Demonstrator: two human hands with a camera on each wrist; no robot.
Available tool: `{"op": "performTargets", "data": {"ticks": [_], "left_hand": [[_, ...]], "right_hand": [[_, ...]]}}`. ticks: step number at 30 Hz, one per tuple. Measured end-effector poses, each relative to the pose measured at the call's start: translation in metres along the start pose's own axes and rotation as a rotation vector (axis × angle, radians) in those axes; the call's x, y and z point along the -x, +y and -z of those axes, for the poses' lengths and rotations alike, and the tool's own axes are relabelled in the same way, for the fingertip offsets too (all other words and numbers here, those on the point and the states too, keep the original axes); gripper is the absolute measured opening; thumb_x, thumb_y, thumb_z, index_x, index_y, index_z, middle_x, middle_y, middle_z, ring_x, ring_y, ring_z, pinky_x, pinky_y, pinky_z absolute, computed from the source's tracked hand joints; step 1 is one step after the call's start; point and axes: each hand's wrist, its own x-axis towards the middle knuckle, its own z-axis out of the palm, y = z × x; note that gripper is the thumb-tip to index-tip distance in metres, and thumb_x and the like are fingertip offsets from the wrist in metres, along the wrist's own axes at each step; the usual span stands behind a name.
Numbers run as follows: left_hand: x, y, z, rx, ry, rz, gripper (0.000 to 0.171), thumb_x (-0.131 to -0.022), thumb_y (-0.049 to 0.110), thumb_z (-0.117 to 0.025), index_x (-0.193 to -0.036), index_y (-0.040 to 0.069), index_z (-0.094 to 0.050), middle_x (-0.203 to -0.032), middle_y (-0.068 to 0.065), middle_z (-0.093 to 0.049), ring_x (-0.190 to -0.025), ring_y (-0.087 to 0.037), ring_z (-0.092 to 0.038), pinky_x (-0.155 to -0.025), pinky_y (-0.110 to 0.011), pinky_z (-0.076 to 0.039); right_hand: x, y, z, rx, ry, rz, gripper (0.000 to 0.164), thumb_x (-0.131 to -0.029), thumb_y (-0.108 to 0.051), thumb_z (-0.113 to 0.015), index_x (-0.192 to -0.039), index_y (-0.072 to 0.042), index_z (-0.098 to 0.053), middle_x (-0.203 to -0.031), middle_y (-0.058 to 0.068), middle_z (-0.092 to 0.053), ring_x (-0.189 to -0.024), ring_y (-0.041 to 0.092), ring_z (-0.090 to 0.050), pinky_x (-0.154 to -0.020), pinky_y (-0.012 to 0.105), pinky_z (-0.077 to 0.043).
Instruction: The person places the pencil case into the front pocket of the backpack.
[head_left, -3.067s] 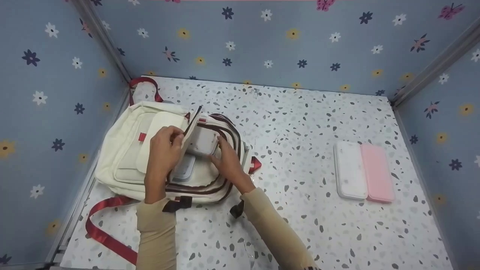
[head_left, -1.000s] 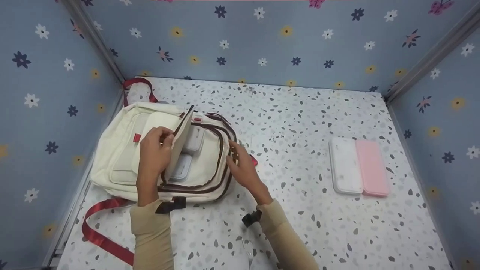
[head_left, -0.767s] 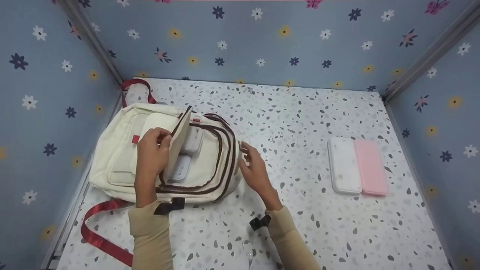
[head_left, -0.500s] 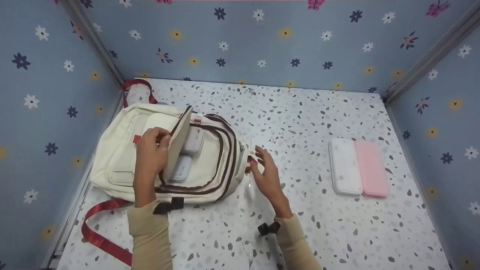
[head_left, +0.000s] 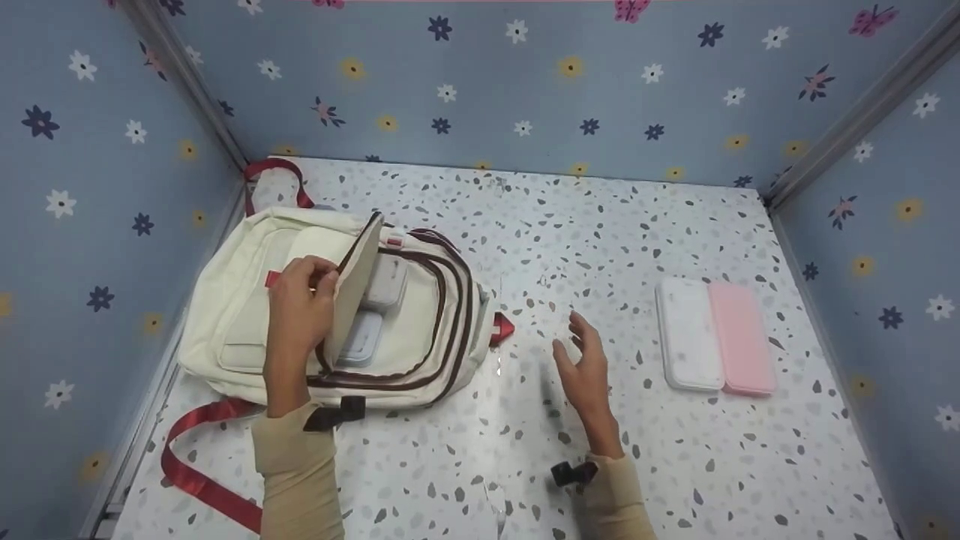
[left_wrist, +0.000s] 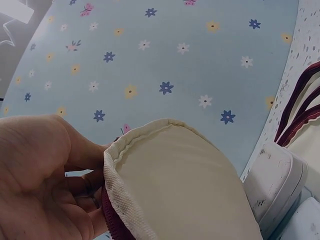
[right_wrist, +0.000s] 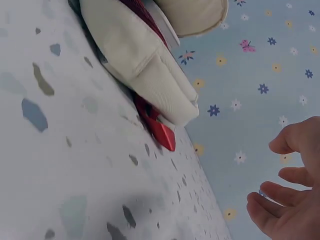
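A cream backpack [head_left: 240, 300] lies on the speckled table with its brown-zipped front pocket unzipped. My left hand [head_left: 301, 304] pinches the edge of the pocket's flap [head_left: 357, 289] between thumb and fingers and holds it raised; the left wrist view shows the flap [left_wrist: 180, 185] standing up from this grip. Inside the pocket lie a greyish-white case [head_left: 386, 281] and a bluish-white case [head_left: 361, 337], both partly hidden by the flap. My right hand [head_left: 585, 371] hovers over the table right of the backpack, fingers loosely bent and apart, with nothing in it.
At the right, a flat white case [head_left: 690, 334] and a flat pink case [head_left: 742, 337] lie side by side. A red strap [head_left: 202, 465] trails at the front left, and a red tab [head_left: 502, 328] sticks out at the bag's right end. Flowered walls [head_left: 510, 90] enclose the table.
My right hand has left the greyish-white case in the pocket and moved right, past the bag's end, out over the table. My left hand keeps holding the flap up.
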Motion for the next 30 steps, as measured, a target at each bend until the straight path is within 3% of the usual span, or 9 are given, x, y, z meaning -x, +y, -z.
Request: {"op": "performTargets", "data": {"ticks": [4, 11, 18, 30], "left_hand": [[0.001, 0.000, 0.000, 0.005, -0.003, 0.003, 0.013, -0.094, 0.003, -0.053, -0.098, -0.004, -0.064, -0.093, -0.019, -0.059, -0.089, -0.031, -0.060, -0.078, -0.039, -0.042], [0.001, -0.001, 0.001, 0.004, -0.001, 0.000, 0.013, -0.094, 0.002, -0.054, -0.098, -0.004, -0.064, -0.093, -0.019, -0.060, -0.089, -0.031, -0.061, -0.079, -0.039, -0.043], [0.001, -0.002, 0.000, 0.002, 0.014, -0.014, 0.012, -0.093, 0.003, -0.055, -0.097, -0.004, -0.064, -0.093, -0.018, -0.060, -0.088, -0.030, -0.061, -0.079, -0.038, -0.043], [0.002, -0.002, 0.002, 0.021, -0.010, -0.010, 0.014, -0.094, 0.004, -0.054, -0.099, -0.004, -0.065, -0.094, -0.019, -0.060, -0.089, -0.031, -0.061, -0.078, -0.039, -0.042]], "right_hand": [[0.002, 0.012, 0.016, 0.042, 0.051, -0.048, 0.057, -0.091, -0.013, -0.062, -0.142, -0.003, -0.039, -0.143, 0.014, -0.044, -0.132, 0.028, -0.043, -0.109, 0.043, -0.034], [0.008, 0.031, 0.043, 0.086, 0.155, -0.057, 0.062, -0.088, -0.010, -0.066, -0.142, -0.001, -0.038, -0.143, 0.018, -0.042, -0.132, 0.031, -0.040, -0.110, 0.044, -0.031], [0.016, 0.048, 0.067, 0.132, 0.249, -0.148, 0.063, -0.086, -0.011, -0.068, -0.142, -0.004, -0.039, -0.142, 0.019, -0.040, -0.133, 0.035, -0.037, -0.110, 0.051, -0.029], [0.017, 0.074, 0.105, 0.365, 0.376, -0.243, 0.068, -0.085, -0.015, -0.068, -0.143, -0.001, -0.035, -0.144, 0.022, -0.034, -0.133, 0.038, -0.033, -0.111, 0.050, -0.025]]}}
